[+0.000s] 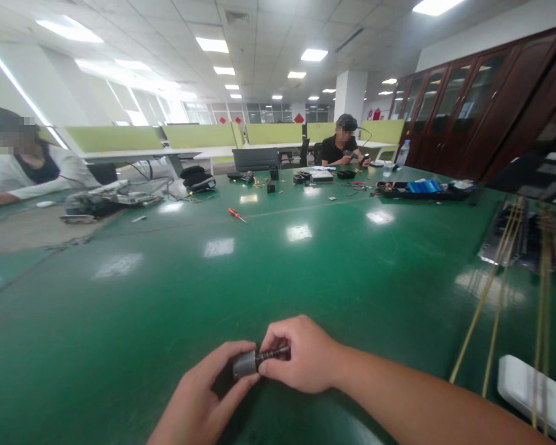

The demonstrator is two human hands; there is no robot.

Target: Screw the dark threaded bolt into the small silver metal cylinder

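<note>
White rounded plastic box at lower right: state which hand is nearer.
Right. The right hand is left of the white box; the left hand is farther left, holding the grey metal cylinder.

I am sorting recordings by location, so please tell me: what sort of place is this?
Probably an open-plan office: yellow-green desk partitions and tall cabinets suggest it. The screwdriver on the green table hints at bench work.

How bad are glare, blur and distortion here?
Head view: ceiling lights leave pale glare patches on the green tabletop; head view, upper left: the windows look washed out; head view, right: wooden cabinets slant, likely wide-angle stretch, and yellow rods look ghosted; head view, bottom: the metal part's fine detail is soft.
</note>
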